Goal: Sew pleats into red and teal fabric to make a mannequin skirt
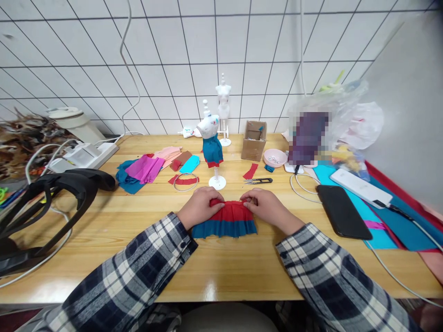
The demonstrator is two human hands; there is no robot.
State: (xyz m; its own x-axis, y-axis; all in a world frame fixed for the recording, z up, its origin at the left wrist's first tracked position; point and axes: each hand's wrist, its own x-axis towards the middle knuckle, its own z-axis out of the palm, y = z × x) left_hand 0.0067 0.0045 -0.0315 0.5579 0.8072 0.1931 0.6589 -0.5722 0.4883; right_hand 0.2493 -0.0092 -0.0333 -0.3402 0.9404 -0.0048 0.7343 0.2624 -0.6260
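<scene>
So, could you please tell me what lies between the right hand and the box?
Between the right hand and the box lie the snips and, beyond them, a red scrap, as the head view shows.

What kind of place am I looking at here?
Probably a small sewing or craft workspace for miniature clothes: a small dress form wears a teal and red piece, thread snips lie on the wooden table, and both hands hold a pleated red and teal cloth.

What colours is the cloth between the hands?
The cloth is red above, teal below; best view: head.
</scene>
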